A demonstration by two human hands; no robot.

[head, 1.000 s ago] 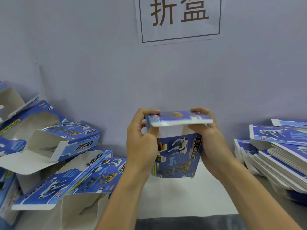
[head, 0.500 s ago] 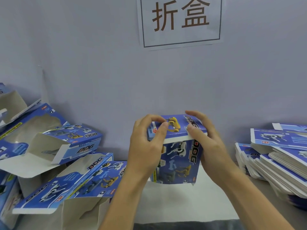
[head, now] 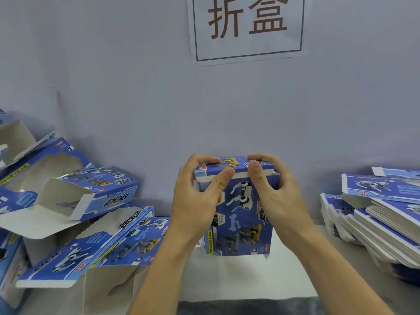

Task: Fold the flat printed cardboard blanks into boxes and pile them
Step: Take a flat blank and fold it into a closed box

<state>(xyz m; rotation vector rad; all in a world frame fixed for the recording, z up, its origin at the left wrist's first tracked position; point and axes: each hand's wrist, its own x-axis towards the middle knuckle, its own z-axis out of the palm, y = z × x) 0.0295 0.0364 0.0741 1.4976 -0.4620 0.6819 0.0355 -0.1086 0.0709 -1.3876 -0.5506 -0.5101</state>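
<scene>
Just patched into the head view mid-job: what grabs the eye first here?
Dead centre, the left hand and right hand grip an upright blue printed cardboard box, thumbs pressing its top flap. Above it, a white paper sign with two large brown characters hangs on the wall. Folded blue boxes pile up at left; a stack of flat blue blanks sits at right.
</scene>
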